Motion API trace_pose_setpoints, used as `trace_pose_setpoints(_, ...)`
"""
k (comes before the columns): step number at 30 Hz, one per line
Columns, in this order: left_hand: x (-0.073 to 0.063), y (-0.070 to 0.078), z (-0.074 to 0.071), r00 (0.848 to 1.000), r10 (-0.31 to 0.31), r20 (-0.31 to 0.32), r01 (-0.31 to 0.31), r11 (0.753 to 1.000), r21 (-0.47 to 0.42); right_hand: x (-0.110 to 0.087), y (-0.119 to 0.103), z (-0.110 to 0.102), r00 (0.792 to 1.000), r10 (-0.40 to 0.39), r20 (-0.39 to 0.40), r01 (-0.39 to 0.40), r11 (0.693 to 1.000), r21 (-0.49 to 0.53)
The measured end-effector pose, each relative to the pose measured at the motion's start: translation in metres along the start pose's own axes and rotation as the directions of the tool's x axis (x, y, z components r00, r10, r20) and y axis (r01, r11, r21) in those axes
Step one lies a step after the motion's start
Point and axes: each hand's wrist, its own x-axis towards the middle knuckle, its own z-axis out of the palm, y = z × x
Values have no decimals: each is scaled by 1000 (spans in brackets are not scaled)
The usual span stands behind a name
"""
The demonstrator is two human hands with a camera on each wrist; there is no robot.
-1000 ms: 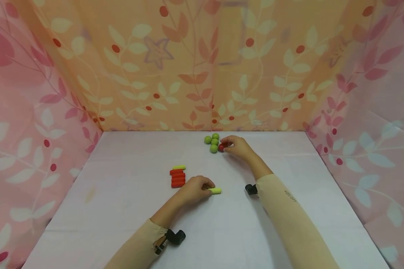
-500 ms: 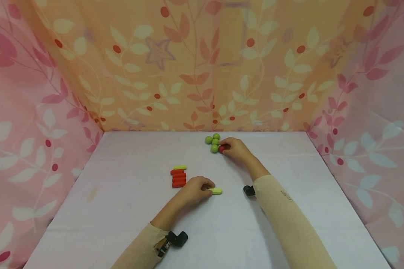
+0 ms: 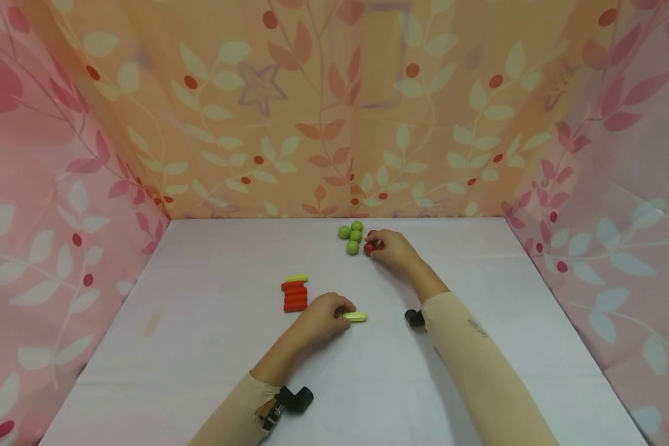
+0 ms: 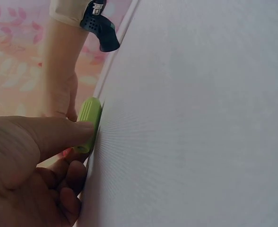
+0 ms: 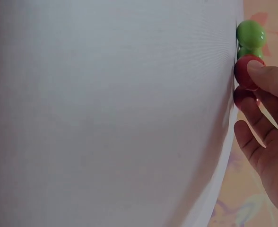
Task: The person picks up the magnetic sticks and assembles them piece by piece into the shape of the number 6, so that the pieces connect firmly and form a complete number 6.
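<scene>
My left hand (image 3: 323, 316) rests low over the table, thumb and finger at a short yellow-green ribbed plastic stick (image 3: 355, 316). In the left wrist view the thumb lies across this ribbed stick (image 4: 88, 113), with a finger behind it and the other fingers curled. My right hand (image 3: 394, 249) reaches to the far side and pinches a shiny red ball (image 3: 369, 248) between thumb and finger. A second red ball (image 3: 372, 233) shows partly behind those fingers; the right wrist view has this darker ball (image 5: 243, 97) under the hand. Several green balls (image 3: 353, 248) sit just left.
Several red sticks (image 3: 295, 298) lie in a row left of my left hand, with another yellow-green stick (image 3: 297, 278) at their far end. Patterned curtains (image 3: 323, 124) enclose the white table (image 3: 212, 347) at the back and both sides.
My right hand has shifted the red ball slightly right, leaving a gap to the green balls. The second red ball has come into sight. At my left hand, more of the stick's near end shows.
</scene>
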Motion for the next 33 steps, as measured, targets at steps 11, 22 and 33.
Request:
trace_pose_setpoints(11, 0, 0, 3, 1000, -6, -10, 6, 1000, 7, -45, -23, -7, 995, -28, -93, 39, 991, 126)
trace_pose_setpoints(22, -1, 1, 3, 1000, -20, -17, 20, 1000, -25, -102, -46, -2, 991, -50, -123, 73, 979, 189)
trace_pose_setpoints(33, 1, 0, 1, 999, 17, -41, -18, 999, -26, -138, -42, 2, 993, 10, -120, 25, 959, 282)
